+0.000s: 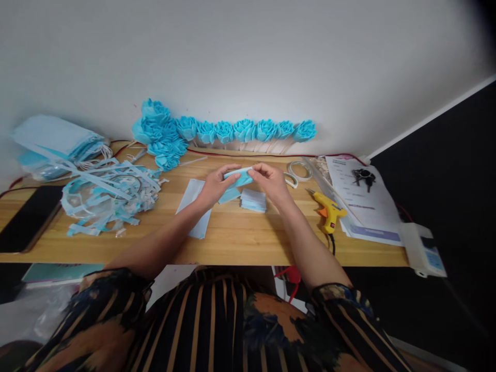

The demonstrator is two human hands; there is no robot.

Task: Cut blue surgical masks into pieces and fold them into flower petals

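Note:
A folded piece of light-blue mask fabric (pixel 243 179) is stretched between my two hands above the table. My left hand (pixel 217 184) pinches its left end, and my right hand (pixel 270 181) pinches the right end near the top edge. Just below them lies a small stack of pale cut squares (pixel 253 200). A blue piece (pixel 229 195) rests beside the stack, under the held fabric. Partly behind my left forearm is a long pale-blue strip of fabric (pixel 200 227).
Blue fabric flowers (pixel 244 130) on sticks lean along the wall. Cut scraps (pixel 112 196), a bag of masks (pixel 58 139) and a phone (pixel 31 219) lie left. Right are tape rolls (pixel 300 170), a yellow glue gun (pixel 327 209), papers (pixel 349 175), keys (pixel 364 177) and a white box (pixel 422 250).

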